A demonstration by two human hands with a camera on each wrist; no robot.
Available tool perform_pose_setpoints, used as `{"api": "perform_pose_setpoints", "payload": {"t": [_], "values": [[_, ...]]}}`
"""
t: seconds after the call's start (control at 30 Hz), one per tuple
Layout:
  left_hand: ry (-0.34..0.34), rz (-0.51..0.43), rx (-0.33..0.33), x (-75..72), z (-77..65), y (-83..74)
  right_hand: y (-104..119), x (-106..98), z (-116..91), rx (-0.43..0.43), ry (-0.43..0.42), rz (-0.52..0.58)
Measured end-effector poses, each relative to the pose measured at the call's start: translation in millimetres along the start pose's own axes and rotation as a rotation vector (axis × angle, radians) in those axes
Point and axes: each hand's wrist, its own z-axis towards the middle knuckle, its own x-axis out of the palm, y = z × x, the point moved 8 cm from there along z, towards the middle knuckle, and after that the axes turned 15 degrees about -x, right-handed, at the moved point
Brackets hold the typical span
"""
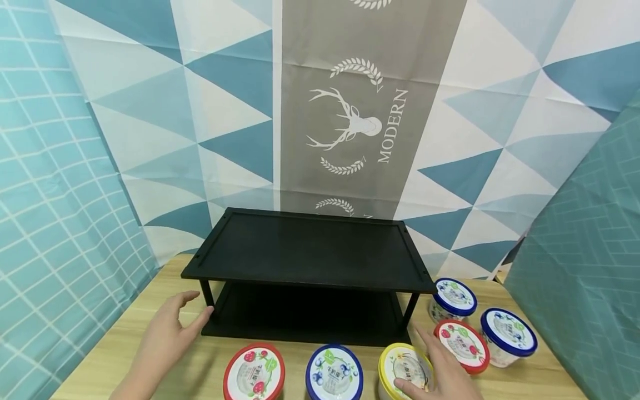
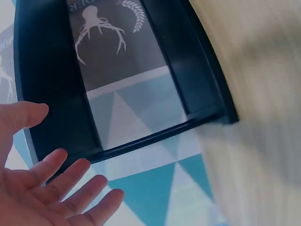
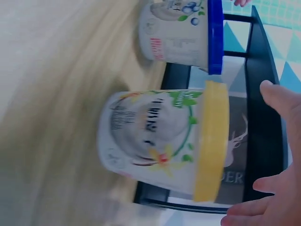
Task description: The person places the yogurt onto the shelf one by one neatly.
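My left hand [image 1: 167,341] is beside the left front post of a black two-tier rack [image 1: 305,250], its thumb and fingers spread apart with nothing between them. In the left wrist view, those fingers [image 2: 70,179] lie across one end of the rack. The right hand [image 1: 445,369] hovers over a yellow-lidded yogurt tub [image 1: 402,364], which has a flower on its side. Its thumb overlaps the lid in the head view, while the right wrist view has the fingers spread just above the lid.
Left of the yellow-lidded tub stand a blue-lidded tub [image 1: 334,372] and a red-lidded tub [image 1: 254,372]. Right of the rack are another red-lidded tub [image 1: 462,345] and two blue-lidded ones [image 1: 455,297]. Patterned cloth [image 1: 345,111] hangs behind the wooden table [image 1: 125,333].
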Motion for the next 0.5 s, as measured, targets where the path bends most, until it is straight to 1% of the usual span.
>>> {"api": "perform_pose_setpoints", "payload": {"t": [0.1, 0.23, 0.33, 0.43, 0.5], "values": [[-0.012, -0.057, -0.033, -1.8, 4.2, 7.5, -9, 8, -2, 0.026, 0.002, 0.069], [-0.048, -0.111, -0.038, -4.5, 8.5, 13.7, -18, 17, -4, 0.043, 0.008, 0.129], [-0.06, -0.13, -0.043, -4.3, 12.3, 19.0, -23, 24, -3, 0.029, 0.015, 0.174], [-0.057, -0.143, -0.066, -2.2, 16.0, 26.4, -28, 31, 3, 0.01, 0.03, 0.206], [-0.053, -0.156, -0.083, -0.5, 17.8, 32.1, -34, 36, 7, 0.02, 0.055, 0.224]]}}
